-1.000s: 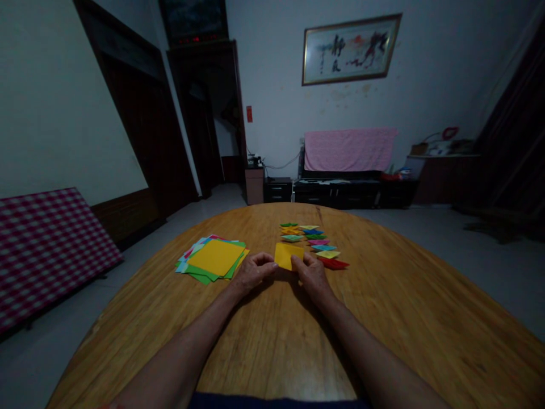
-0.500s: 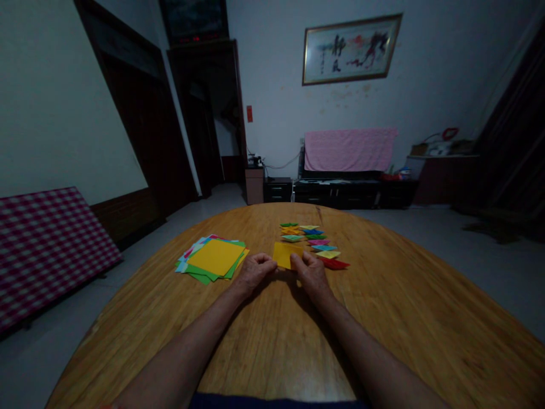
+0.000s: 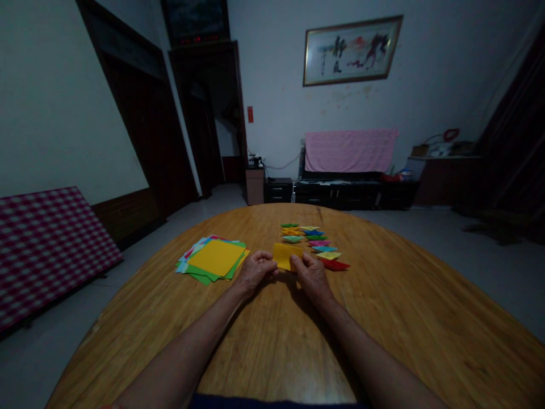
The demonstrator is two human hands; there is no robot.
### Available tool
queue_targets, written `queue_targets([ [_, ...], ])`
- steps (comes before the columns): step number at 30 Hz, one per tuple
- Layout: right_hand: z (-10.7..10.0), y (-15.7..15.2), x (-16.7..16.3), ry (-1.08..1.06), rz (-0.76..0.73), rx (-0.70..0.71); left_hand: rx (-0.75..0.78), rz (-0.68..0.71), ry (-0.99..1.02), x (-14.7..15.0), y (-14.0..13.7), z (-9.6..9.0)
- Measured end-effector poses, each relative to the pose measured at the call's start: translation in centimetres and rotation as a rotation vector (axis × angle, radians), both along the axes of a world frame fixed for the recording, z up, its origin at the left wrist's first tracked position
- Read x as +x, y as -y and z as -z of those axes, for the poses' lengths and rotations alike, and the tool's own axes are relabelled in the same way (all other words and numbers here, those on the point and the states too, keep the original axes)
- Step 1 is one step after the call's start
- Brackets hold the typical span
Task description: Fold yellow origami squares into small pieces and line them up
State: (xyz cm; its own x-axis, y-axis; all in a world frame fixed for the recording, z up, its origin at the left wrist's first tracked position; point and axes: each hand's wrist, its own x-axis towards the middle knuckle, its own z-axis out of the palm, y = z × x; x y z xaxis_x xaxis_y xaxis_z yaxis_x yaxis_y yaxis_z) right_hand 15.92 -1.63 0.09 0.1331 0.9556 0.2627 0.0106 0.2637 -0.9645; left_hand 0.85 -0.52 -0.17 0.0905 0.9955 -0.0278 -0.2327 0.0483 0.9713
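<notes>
One wooden table (image 3: 276,346): spreads across the lower half of the frame, its curved far edge near mid-height.
Paper stack (image 3: 217,258): left of centre, loose square sheets, yellow on top, other colours fanned out beneath; flat, so apparently the share left to work.
Folded pieces (image 3: 319,243): two rows just right of centre, narrow and pointed, in several colours; these look finished.
Left hand (image 3: 255,272): at centre, just right of the stack, curled inward.
Right hand (image 3: 313,275): right of centre, near the red piece at the row's end.
Yellow paper (image 3: 282,254): at centre between both hands, tilted up, smaller than the stacked sheets; it seems part-folded, well short of a pointed shape.
Fingers: left thumb and forefinger close on the paper's lower left edge; the right thumb (image 3: 296,262) presses its near face, pinching it against fingers mostly hidden behind.
</notes>
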Motion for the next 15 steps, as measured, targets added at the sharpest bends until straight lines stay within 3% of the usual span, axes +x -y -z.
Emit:
queue_targets([
  [8, 0.34, -0.14, 0.01, 0.007, -0.024, -0.021, 0.02, 0.081, -0.018, -0.72, -0.05, 0.03],
  [15, 0.68, -0.06, -0.06, 0.012, -0.098, -0.015, 0.088, 0.037, -0.022, -1.06, -0.08, -0.41],
])
